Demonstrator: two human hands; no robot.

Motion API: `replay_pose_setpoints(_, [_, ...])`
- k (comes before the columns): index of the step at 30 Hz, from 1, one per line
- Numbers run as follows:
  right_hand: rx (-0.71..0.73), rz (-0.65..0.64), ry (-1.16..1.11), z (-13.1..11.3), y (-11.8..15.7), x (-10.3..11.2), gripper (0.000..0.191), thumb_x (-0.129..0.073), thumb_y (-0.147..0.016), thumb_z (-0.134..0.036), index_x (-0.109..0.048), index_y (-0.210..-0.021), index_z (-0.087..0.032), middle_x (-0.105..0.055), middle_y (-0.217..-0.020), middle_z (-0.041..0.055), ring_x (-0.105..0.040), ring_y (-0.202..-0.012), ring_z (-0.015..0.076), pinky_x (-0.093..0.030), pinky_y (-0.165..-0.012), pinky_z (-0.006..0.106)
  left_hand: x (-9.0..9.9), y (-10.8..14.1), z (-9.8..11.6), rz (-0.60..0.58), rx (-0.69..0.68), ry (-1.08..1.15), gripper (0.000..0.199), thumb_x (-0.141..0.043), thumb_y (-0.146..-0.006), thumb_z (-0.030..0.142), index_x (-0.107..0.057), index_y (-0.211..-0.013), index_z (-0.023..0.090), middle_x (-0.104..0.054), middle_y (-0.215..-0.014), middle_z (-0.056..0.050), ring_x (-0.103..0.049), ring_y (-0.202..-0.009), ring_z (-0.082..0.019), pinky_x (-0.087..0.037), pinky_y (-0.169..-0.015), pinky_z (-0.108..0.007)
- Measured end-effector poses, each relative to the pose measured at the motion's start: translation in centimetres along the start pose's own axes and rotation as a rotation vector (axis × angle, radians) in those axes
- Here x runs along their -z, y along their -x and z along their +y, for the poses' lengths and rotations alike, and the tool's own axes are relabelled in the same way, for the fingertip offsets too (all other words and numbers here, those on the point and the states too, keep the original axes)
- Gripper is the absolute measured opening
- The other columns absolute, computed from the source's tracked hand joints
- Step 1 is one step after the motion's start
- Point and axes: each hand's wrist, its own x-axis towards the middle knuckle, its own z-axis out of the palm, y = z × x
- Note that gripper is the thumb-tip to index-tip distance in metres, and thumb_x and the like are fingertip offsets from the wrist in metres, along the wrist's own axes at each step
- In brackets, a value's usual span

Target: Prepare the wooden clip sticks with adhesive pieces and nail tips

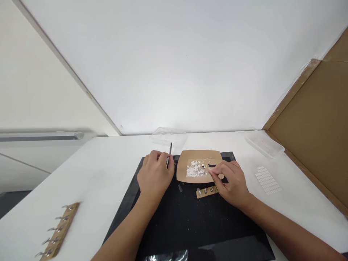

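Observation:
My left hand (156, 172) is closed around a slim grey metal stick (170, 148), whose upper end shows above the fingers; its exact kind is unclear. Over the right side of a tan paper tray (182, 159), my right hand (231, 179) pinches its thumb and forefinger together. Whatever lies between those fingertips is too small to make out. A pile of small white flakes (196, 169) lies in the tray. Below it sits a short wooden strip (207, 192) with metal pegs and a clear piece at its left end; my right hand partly hides it.
A black mat (190, 224) lies under the tray. Another wooden strip with several metal pegs (61, 228) is at the left. To the right are a sheet of white stickers (268, 180) and a clear plastic box (264, 144). Clear plastic packaging (168, 137) lies behind; cardboard (312, 127) stands right.

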Motion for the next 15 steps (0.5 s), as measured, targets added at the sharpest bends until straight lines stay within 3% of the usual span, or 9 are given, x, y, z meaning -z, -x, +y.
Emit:
replay_pose_setpoints(2, [0.019,-0.02,-0.004,-0.2,0.0,0.1,0.02,-0.067,-0.101,-0.019,-0.056,-0.084,-0.025,-0.073,-0.081,0.0008,-0.066,-0.072,0.0181,-0.037,-0.07,0.038,-0.1,0.1,0.3,0.045,-0.139,0.148,0.023,-0.057,-0.103,0.031,-0.071,-0.09,0.019,-0.071,-0.092,-0.008,-0.066,-0.088,-0.023,-0.044,-0.062,-0.03])
replay_pose_setpoints(5, [0.078,-0.053,-0.007,-0.5,0.0,0.4,0.02,-0.068,-0.1,-0.018,-0.058,-0.084,-0.024,-0.073,-0.081,0.0005,-0.067,-0.072,0.0173,-0.038,-0.07,0.037,0.2,0.4,1.3,-0.028,-0.281,0.477,0.019,-0.055,-0.105,0.026,-0.069,-0.093,0.019,-0.07,-0.09,-0.006,-0.066,-0.086,-0.02,-0.053,-0.076,-0.031])
replay_pose_setpoints(10, [0.137,-0.057,0.018,-0.7,0.2,0.5,0.024,-0.068,-0.1,-0.018,-0.059,-0.078,-0.024,-0.074,-0.082,-0.0003,-0.063,-0.067,0.0152,-0.037,-0.069,0.037,0.7,1.5,3.3,-0.242,-0.259,0.935,0.016,-0.059,-0.104,0.025,-0.07,-0.094,0.018,-0.071,-0.089,-0.006,-0.064,-0.071,-0.014,-0.05,-0.055,-0.022])
replay_pose_setpoints(15, [0.205,-0.015,0.065,-0.5,0.3,0.6,0.022,-0.069,-0.099,-0.017,-0.062,-0.079,-0.024,-0.073,-0.079,-0.0024,-0.064,-0.067,0.0133,-0.037,-0.07,0.036,0.7,2.3,4.3,-0.438,-0.198,1.122,0.021,-0.059,-0.104,0.028,-0.074,-0.093,0.019,-0.074,-0.088,-0.006,-0.067,-0.072,-0.014,-0.048,-0.049,-0.018])
